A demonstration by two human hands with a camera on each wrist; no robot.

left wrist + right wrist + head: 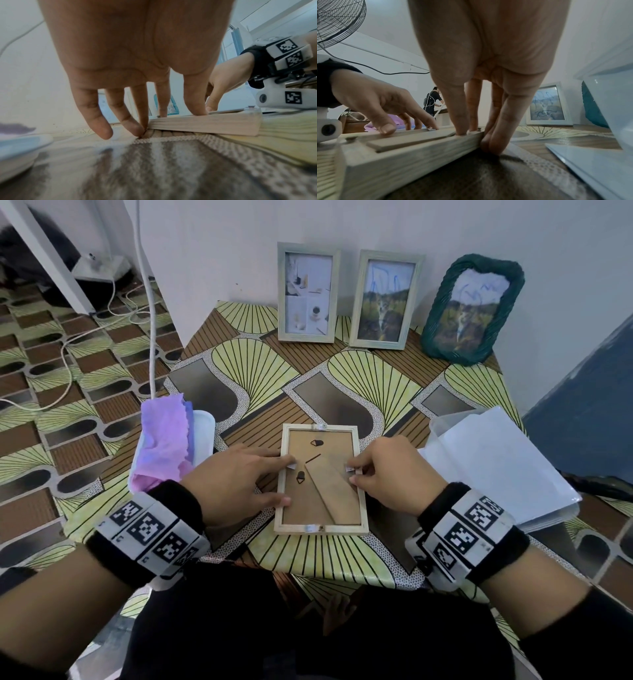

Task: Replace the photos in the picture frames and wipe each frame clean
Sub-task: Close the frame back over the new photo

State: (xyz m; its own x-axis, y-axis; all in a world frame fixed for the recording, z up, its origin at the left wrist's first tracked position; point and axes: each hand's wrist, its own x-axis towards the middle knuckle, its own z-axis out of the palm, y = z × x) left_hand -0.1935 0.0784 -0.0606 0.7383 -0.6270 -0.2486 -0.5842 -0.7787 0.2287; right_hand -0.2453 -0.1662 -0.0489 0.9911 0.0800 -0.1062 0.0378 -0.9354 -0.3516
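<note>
Straddling the face-down frame (321, 479), both hands (236, 479) press its side rails.

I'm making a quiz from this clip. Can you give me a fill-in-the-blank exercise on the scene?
1. The wooden frame between the hands lies with its ____ side up.
2. Against the wall stand ____ picture frames.
3. The purple cloth lies on the person's ____ side.
4. The left hand and right hand touch small ____ tabs on the frame's long edges.

Missing words: back; three; left; white
</note>
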